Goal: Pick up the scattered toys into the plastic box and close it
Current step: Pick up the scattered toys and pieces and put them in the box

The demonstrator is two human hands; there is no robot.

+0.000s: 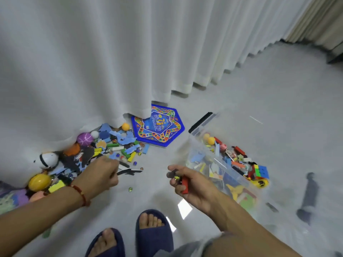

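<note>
— Well, plastic box [213, 156]?
— On floor at right, lid off, part-filled.
— Scattered toys [104, 151]?
— Heaped by the curtain [92, 62], left; hexagonal game board [157, 127] beside.
— Hands?
— Left hand [101, 175] pinches a black flat piece [130, 171]; right hand [187, 182] grips a red block [185, 184] and small bits.
— Step?
— Gathering, likely. Next: carry both loads over the box rim, release.

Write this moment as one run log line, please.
left hand: picking from toy pile | right hand: holds red block | box: open
</note>
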